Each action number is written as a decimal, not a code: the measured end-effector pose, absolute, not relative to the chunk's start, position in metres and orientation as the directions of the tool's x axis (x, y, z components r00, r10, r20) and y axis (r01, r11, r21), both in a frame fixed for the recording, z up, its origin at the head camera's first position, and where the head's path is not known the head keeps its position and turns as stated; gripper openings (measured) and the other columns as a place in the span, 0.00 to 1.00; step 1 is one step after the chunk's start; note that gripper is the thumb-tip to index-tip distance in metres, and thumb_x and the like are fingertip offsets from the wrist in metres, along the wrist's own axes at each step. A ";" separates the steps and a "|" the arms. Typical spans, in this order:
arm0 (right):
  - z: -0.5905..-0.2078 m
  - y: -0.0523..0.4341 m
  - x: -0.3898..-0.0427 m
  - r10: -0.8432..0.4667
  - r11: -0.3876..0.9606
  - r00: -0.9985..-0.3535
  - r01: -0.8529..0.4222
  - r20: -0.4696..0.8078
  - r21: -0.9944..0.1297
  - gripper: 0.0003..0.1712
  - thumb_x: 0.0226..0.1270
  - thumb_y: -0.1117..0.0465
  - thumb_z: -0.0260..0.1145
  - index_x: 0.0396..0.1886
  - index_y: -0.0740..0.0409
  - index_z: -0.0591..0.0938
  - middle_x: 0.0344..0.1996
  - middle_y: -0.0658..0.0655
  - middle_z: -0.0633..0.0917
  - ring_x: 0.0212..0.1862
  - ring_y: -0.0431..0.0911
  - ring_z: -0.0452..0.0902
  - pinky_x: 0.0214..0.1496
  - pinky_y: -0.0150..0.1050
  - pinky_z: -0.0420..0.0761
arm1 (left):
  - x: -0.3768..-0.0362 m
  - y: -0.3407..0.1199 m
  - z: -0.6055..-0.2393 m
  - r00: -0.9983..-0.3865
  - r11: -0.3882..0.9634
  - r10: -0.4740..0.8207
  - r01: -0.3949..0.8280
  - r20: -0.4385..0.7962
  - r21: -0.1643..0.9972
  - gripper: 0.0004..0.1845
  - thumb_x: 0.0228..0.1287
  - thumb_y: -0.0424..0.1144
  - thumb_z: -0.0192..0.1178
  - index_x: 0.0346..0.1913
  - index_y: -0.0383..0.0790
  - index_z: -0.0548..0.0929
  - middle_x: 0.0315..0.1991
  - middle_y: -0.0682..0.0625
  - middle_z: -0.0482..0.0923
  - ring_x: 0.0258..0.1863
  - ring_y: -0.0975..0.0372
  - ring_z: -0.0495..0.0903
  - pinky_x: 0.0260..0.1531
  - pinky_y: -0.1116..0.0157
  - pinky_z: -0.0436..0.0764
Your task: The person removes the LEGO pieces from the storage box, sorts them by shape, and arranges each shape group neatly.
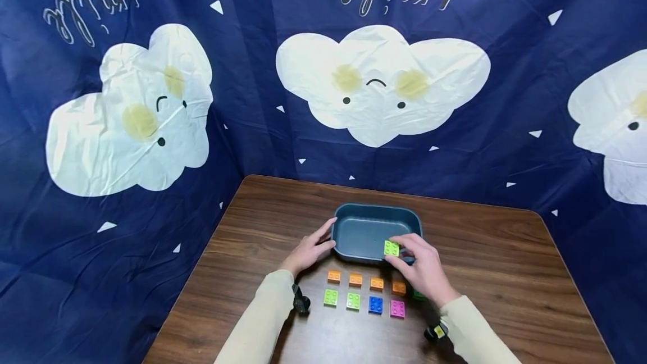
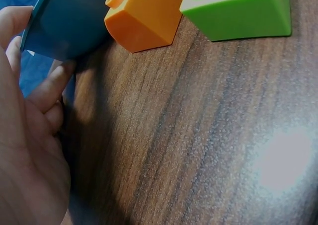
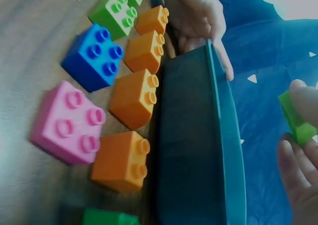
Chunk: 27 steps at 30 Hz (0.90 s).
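My right hand pinches a light green toy brick between thumb and fingers. In the head view the brick overlaps the front right of a dark teal plastic tray; the right wrist view shows the brick raised beyond the tray's near wall. At the tray's left end, my left hand touches the wall and rim with fairly straight, spread fingers. Close in front of the tray stands a row of several orange bricks. Nearer me lie two light green bricks, a blue brick and a pink brick.
A darker green brick sits partly hidden below my right hand. Everything stands on a brown wood-grain table. Dark blue cloth with white clouds hangs behind the table and along its sides.
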State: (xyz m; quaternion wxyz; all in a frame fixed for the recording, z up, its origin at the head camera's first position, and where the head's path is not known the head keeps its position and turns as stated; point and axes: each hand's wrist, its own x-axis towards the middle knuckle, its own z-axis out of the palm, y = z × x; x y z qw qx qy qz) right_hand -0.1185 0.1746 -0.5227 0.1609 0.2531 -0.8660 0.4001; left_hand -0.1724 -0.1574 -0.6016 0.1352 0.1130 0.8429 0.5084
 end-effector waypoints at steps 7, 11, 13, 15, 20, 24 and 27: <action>-0.526 0.197 -0.080 -0.292 0.598 -0.839 -0.534 0.459 -0.598 0.24 0.56 0.68 0.83 0.53 0.58 0.88 0.49 0.50 0.85 0.47 0.41 0.84 0.43 0.41 0.89 | -0.171 -0.158 -0.600 -0.940 0.461 0.321 0.045 -0.119 0.887 0.36 0.80 0.50 0.58 0.83 0.74 0.56 0.81 0.53 0.60 0.76 0.53 0.69 0.74 0.44 0.67; -0.534 0.212 -0.057 -0.283 0.633 -0.849 -0.514 0.446 -0.578 0.25 0.54 0.70 0.84 0.53 0.57 0.88 0.47 0.48 0.83 0.47 0.39 0.83 0.44 0.36 0.88 | -0.172 -0.156 -0.599 -0.938 0.461 0.324 0.045 -0.121 0.886 0.36 0.80 0.50 0.58 0.83 0.74 0.56 0.81 0.53 0.61 0.76 0.53 0.69 0.74 0.44 0.66; -0.540 0.218 -0.046 -0.283 0.645 -0.849 -0.513 0.447 -0.567 0.26 0.52 0.70 0.84 0.52 0.56 0.88 0.46 0.46 0.82 0.46 0.37 0.83 0.44 0.32 0.87 | -0.172 -0.156 -0.598 -0.939 0.460 0.322 0.046 -0.119 0.887 0.36 0.80 0.50 0.58 0.83 0.74 0.56 0.81 0.53 0.61 0.76 0.54 0.69 0.74 0.44 0.67; -0.548 0.224 -0.037 -0.287 0.663 -0.848 -0.511 0.445 -0.546 0.26 0.51 0.69 0.85 0.51 0.55 0.88 0.46 0.45 0.82 0.45 0.36 0.82 0.45 0.26 0.84 | -0.173 -0.156 -0.598 -0.940 0.463 0.320 0.047 -0.117 0.885 0.36 0.80 0.50 0.58 0.82 0.75 0.56 0.81 0.54 0.61 0.76 0.54 0.69 0.74 0.45 0.67; -0.571 0.232 -0.023 -0.311 0.704 -0.825 -0.534 0.473 -0.468 0.27 0.48 0.67 0.86 0.50 0.55 0.89 0.46 0.44 0.82 0.45 0.36 0.80 0.52 0.18 0.72 | -0.173 -0.156 -0.597 -0.941 0.462 0.321 0.053 -0.111 0.885 0.36 0.80 0.49 0.58 0.82 0.76 0.56 0.82 0.54 0.60 0.76 0.53 0.69 0.74 0.45 0.67; -0.582 0.235 -0.019 -0.308 0.732 -0.817 -0.531 0.488 -0.427 0.27 0.46 0.67 0.87 0.49 0.57 0.89 0.44 0.46 0.82 0.44 0.37 0.80 0.52 0.20 0.73 | -0.172 -0.156 -0.597 -0.939 0.470 0.321 0.045 -0.123 0.882 0.36 0.81 0.49 0.58 0.82 0.77 0.55 0.82 0.55 0.59 0.76 0.54 0.68 0.74 0.45 0.66; -0.588 0.235 -0.017 -0.297 0.757 -0.826 -0.509 0.479 -0.410 0.27 0.45 0.67 0.87 0.48 0.58 0.89 0.43 0.46 0.83 0.43 0.38 0.81 0.52 0.22 0.74 | -0.172 -0.155 -0.596 -0.938 0.478 0.319 0.037 -0.133 0.878 0.36 0.81 0.50 0.58 0.82 0.79 0.55 0.82 0.54 0.60 0.76 0.54 0.68 0.74 0.45 0.66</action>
